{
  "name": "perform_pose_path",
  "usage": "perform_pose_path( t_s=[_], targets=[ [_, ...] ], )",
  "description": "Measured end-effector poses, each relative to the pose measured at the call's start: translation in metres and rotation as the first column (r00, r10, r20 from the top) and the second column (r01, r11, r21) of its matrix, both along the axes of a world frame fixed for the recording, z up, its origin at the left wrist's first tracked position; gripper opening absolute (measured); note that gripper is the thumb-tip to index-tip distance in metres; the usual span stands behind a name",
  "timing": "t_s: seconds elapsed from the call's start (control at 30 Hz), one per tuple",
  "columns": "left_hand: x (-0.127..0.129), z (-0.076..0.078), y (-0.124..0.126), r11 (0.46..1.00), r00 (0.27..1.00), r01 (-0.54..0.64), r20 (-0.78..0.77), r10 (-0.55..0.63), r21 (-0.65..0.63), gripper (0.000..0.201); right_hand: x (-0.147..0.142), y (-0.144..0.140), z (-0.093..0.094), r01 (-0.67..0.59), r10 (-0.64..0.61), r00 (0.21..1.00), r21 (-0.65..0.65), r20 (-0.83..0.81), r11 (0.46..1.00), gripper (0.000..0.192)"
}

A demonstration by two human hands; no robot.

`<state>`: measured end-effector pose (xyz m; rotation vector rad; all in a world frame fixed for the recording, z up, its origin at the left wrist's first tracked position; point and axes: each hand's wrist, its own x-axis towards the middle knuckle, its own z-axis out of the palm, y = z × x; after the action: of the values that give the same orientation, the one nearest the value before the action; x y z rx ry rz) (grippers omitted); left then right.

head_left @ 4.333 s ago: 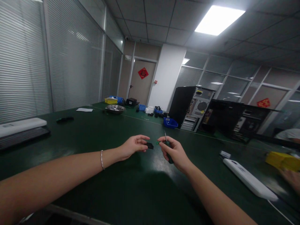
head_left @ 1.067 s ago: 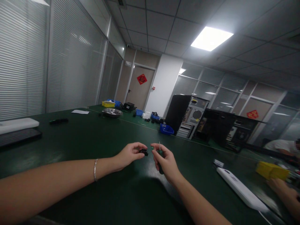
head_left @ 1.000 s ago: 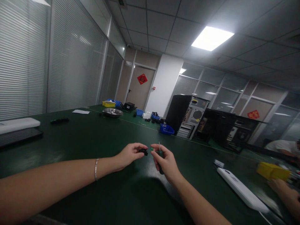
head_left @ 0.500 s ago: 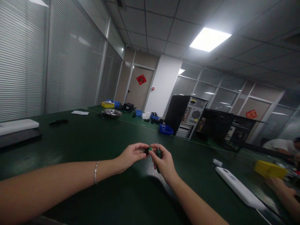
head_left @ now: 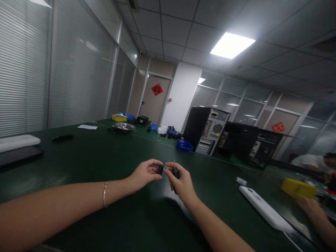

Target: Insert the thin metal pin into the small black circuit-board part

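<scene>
Between thumb and fingers, my left hand (head_left: 147,174) pinches a small black block-like part (head_left: 160,169). Facing it, my right hand (head_left: 183,182) holds a small green piece (head_left: 165,167), perhaps a circuit board, at its fingertips. A screwdriver (head_left: 175,172) with a dark green handle is also tucked in my right hand, its thin metal shaft pointing up. The black part and the green piece are very close together; whether they touch I cannot tell. Both hands are above the green tabletop (head_left: 105,164).
A white power-strip-like bar (head_left: 265,208) lies at right, near a yellow bin (head_left: 298,188) and another person's hand (head_left: 311,206). Computer cases (head_left: 201,129), a blue bin (head_left: 184,145) and a metal bowl (head_left: 124,127) stand farther back. A dark tool-like object (head_left: 63,138) lies at left.
My fingertips have moved slightly apart, so the black part now shows more clearly beside the green piece. The whole view has shifted a little.
</scene>
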<state>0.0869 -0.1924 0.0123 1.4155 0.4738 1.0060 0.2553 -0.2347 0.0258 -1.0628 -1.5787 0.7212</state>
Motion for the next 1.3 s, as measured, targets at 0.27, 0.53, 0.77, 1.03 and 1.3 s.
perform_pose_path(
  t_s=[0.27,0.53,0.77,1.03,1.3],
  targets=[
    [-0.001,0.002,0.000,0.998,1.000,0.003,-0.017,-0.002,0.057,0.047,-0.002,-0.001,-0.005,0.008,-0.014,0.993,0.058,0.115,0.998,0.028],
    [-0.002,-0.005,0.001,0.973,0.995,-0.082,-0.038,0.093,0.217,0.050,-0.007,-0.007,0.000,0.044,-0.102,0.958,0.214,0.269,0.976,0.023],
    [-0.003,-0.006,0.000,0.973,0.998,-0.042,-0.027,0.049,0.229,0.050,-0.008,-0.008,0.005,-0.008,-0.095,0.943,0.305,0.320,0.952,0.019],
    [0.001,-0.007,-0.001,0.992,1.000,-0.015,0.017,0.013,0.125,0.051,-0.009,-0.010,0.004,-0.015,-0.095,0.945,0.331,0.314,0.944,0.020],
    [0.001,-0.007,-0.002,0.990,0.998,-0.057,0.021,0.055,0.129,0.046,-0.007,-0.011,0.005,-0.008,-0.116,0.933,0.341,0.341,0.940,0.020]
  ],
)
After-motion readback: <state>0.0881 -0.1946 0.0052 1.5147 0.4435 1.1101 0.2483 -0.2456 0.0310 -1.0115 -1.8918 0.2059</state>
